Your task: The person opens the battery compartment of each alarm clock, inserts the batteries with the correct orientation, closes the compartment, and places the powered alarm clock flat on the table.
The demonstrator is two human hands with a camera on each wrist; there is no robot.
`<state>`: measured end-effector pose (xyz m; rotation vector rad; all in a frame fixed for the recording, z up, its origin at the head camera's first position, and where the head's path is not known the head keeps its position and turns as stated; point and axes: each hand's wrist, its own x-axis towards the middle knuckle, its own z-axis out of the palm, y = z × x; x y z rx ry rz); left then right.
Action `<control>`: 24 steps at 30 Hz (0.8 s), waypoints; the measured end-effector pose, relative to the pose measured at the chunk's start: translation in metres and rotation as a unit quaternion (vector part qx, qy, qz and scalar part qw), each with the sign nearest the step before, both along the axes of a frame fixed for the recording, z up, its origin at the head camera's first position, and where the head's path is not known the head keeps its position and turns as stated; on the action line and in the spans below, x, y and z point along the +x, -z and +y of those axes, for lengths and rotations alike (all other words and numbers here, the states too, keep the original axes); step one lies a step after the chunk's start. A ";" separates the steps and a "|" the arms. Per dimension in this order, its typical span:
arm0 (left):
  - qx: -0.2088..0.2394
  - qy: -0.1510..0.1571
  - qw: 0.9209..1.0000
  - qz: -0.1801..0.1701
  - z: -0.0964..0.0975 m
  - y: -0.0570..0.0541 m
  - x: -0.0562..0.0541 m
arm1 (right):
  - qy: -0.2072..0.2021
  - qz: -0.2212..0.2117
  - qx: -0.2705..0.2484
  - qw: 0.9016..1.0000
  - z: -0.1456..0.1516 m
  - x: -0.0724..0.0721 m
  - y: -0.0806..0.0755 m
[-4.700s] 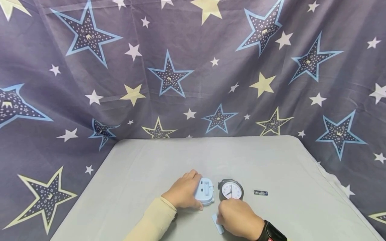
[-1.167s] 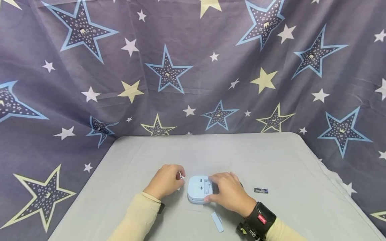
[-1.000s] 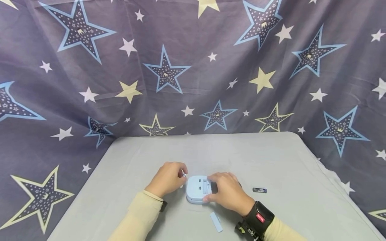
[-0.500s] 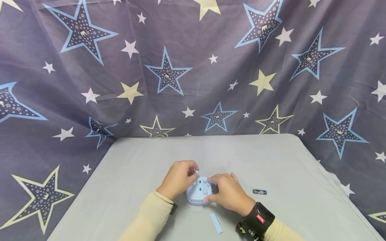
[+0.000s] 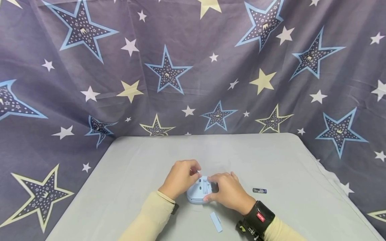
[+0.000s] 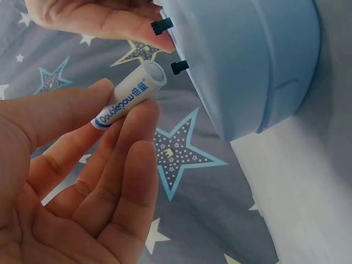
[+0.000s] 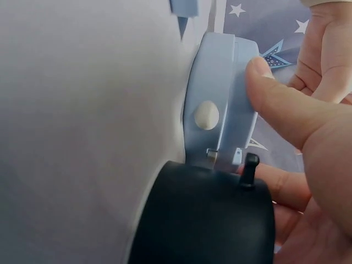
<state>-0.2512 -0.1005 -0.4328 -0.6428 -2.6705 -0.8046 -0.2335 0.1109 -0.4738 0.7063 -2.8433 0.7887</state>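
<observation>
A light-blue alarm clock [image 5: 194, 195] lies on the table with its back up and its battery compartment [image 5: 205, 185] uncovered. Between thumb and fingers, my left hand [image 5: 181, 177] pinches a small white battery [image 6: 132, 91] just above the far part of that clock. In the left wrist view the battery is apart from the clock and its two black knobs [image 6: 180, 67]. My right hand [image 5: 230, 192] grips the clock's right side, thumb at the near corner and fingers at the far one. A light-blue battery cover [image 5: 216, 222] lies nearer the person.
Close beside the blue clock stands a black alarm clock [image 7: 203, 214], mostly hidden behind my right hand in the head view. A dark battery [image 5: 259, 190] lies farther right on the grey-covered table [image 5: 150, 157]. A star-patterned curtain [image 5: 193, 83] hangs behind.
The left hand has carried the white battery rightward over the blue clock. Earliest, that hand held the clock while the right was at the cover; the right now grips the clock.
</observation>
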 end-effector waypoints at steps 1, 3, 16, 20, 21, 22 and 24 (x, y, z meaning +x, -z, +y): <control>0.001 0.002 1.000 -0.001 0.000 0.000 0.000 | 0.000 0.000 0.000 1.000 0.000 0.000 0.000; 0.001 0.004 1.000 -0.002 0.001 0.000 0.001 | 0.000 0.000 0.001 1.000 0.000 0.000 0.000; 0.002 0.014 1.000 -0.003 0.006 0.006 0.001 | 0.004 -0.001 0.001 1.000 0.001 0.000 0.001; 0.004 0.017 1.000 -0.005 0.007 0.009 0.000 | 0.004 0.000 0.001 1.000 0.001 -0.001 0.002; 0.004 0.018 1.000 -0.005 0.007 0.009 0.000 | 0.003 0.001 0.001 1.000 0.001 -0.001 0.002; 0.003 0.019 1.000 -0.006 0.008 0.009 0.000 | 0.003 0.002 0.001 1.000 0.001 -0.001 0.003; 0.002 0.019 1.000 -0.007 0.008 0.010 0.000 | 0.003 0.003 0.002 1.000 0.001 -0.002 0.003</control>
